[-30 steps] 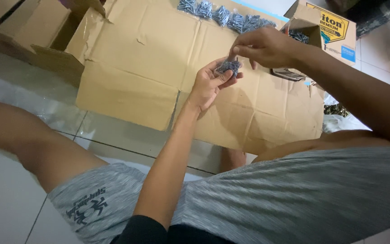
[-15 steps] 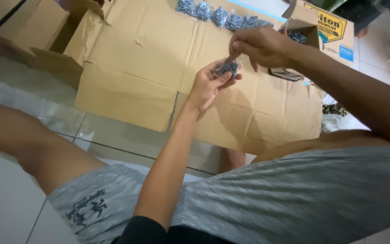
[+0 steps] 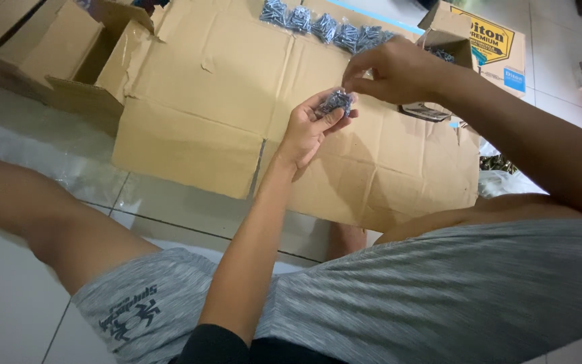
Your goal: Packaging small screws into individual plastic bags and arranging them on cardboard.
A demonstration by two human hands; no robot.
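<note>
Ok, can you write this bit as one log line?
left hand: holds small bag of screws | right hand: pinches bag top | below: flattened cardboard

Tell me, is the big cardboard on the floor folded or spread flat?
Spread flat. The cardboard lies opened out on the tiled floor, creases and flaps showing, with a row of small screw bags resting on its far edge.

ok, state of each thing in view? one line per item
left hand: closed around a small bag of screws, held up over the cardboard
right hand: fingertips pinching the top of that bag
bag row: filled, lying side by side at the sheet's far edge
cardboard sheet: flattened on the floor, creased, torn in spots
printed box: open, screws inside
plain box: open, contents not visible
</note>
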